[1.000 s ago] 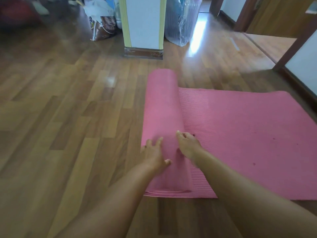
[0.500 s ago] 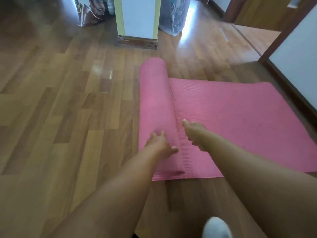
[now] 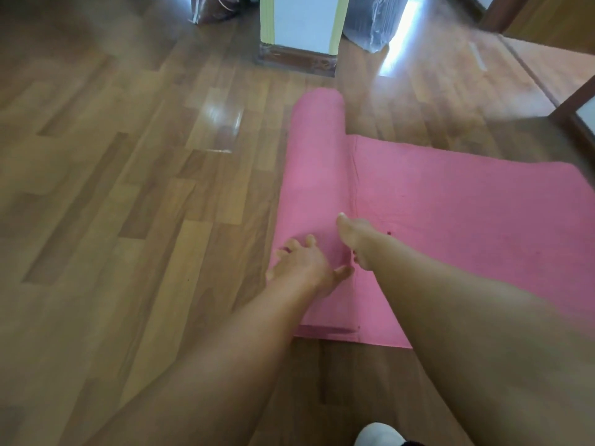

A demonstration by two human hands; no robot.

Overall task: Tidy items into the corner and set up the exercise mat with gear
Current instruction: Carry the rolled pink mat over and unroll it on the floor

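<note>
Unroll the pink exercise mat (image 3: 450, 220), half spread on the wooden floor (image 3: 128, 188), evenly leftward. Press left hand (image 3: 302, 265) flat on its rolled part, grip wide. Right hand (image 3: 354, 239) at the fold: grip not clear.

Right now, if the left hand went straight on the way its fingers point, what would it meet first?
The rolled part of the pink mat: the left hand rests on it, fingers spread, pointing away and slightly left. Beyond the roll's edge, probably only wood floor; depth is unclear.
</note>
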